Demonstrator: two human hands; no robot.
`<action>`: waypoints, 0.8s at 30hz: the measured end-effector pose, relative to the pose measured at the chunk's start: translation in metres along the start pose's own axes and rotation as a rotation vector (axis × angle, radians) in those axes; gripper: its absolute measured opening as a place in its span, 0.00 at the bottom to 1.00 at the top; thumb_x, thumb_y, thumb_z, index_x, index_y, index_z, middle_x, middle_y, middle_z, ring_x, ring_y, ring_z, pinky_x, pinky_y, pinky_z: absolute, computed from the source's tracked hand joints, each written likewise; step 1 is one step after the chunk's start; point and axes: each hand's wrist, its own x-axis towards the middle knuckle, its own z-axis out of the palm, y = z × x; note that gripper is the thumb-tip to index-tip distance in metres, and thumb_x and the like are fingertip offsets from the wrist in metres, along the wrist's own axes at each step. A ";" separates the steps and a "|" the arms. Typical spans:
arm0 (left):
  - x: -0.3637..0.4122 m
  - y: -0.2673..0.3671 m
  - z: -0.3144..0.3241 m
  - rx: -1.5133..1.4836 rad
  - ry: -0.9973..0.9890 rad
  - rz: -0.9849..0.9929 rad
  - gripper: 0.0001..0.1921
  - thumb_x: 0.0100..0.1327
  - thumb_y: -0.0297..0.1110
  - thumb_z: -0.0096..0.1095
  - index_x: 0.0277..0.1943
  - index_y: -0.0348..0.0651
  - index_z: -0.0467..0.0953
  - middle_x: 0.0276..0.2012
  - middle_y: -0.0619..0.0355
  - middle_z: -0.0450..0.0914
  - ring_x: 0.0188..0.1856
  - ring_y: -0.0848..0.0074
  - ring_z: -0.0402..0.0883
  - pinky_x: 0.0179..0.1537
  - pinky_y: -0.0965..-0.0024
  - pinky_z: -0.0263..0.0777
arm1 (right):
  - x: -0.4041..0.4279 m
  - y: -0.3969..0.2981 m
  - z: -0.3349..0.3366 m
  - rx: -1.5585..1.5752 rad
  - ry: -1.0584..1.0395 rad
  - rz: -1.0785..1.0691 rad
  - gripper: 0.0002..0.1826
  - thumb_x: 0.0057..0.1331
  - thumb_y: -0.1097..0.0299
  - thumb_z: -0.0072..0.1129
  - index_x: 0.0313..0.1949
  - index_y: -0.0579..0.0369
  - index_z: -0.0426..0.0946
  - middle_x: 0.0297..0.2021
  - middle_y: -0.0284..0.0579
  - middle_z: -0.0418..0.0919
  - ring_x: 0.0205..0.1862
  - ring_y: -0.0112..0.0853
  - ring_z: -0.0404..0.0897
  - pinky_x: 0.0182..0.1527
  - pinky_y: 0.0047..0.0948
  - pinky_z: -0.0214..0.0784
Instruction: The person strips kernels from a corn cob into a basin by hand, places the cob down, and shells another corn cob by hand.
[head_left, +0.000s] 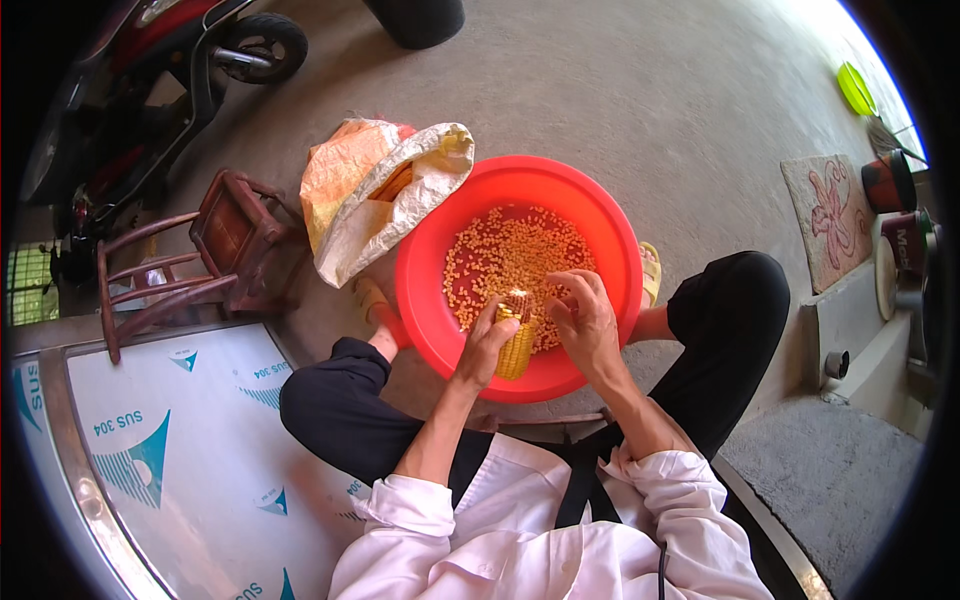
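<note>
My left hand (481, 346) grips an ear of dried yellow corn (516, 346) over a red plastic basin (420, 277). The far end of the ear is bare of kernels and shows reddish cob; the near part still carries its rows. To the right of the ear, my right hand (589, 322) is raised with fingers apart and curled, and I see nothing held in it. Loose corn kernels (517, 244) cover much of the basin's floor. Against the basin's upper left rim leans a woven plastic sack (390, 202), its mouth gaping on something orange inside.
A dark wooden chair (232, 232) stands at the left, below a parked motorbike (165, 90). A steel-faced panel (217, 420) lies at lower left. On the right are a floor mat (829, 217), several pots and a green basin (856, 88). A black bin (420, 19) is at the top.
</note>
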 end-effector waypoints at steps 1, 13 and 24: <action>0.000 -0.001 0.000 -0.007 0.001 -0.015 0.21 0.63 0.37 0.54 0.58 0.40 0.68 0.44 0.59 0.75 0.44 0.80 0.75 0.46 0.73 0.73 | 0.000 -0.001 -0.001 -0.026 0.004 -0.002 0.09 0.62 0.76 0.62 0.42 0.60 0.76 0.30 0.44 0.77 0.32 0.27 0.80 0.35 0.27 0.73; 0.004 -0.004 0.000 -0.052 0.011 0.039 0.17 0.66 0.41 0.64 0.53 0.43 0.72 0.42 0.62 0.78 0.42 0.82 0.77 0.44 0.74 0.73 | 0.002 -0.006 0.000 0.390 -0.355 0.090 0.12 0.64 0.82 0.55 0.47 0.58 0.76 0.34 0.40 0.75 0.32 0.25 0.79 0.32 0.25 0.74; 0.005 -0.011 -0.005 -0.118 -0.094 -0.067 0.21 0.72 0.41 0.45 0.61 0.38 0.67 0.51 0.57 0.75 0.52 0.76 0.76 0.53 0.72 0.71 | 0.005 -0.005 -0.005 -0.109 -0.307 -0.321 0.12 0.60 0.79 0.59 0.44 0.54 0.75 0.36 0.46 0.73 0.35 0.43 0.78 0.36 0.39 0.74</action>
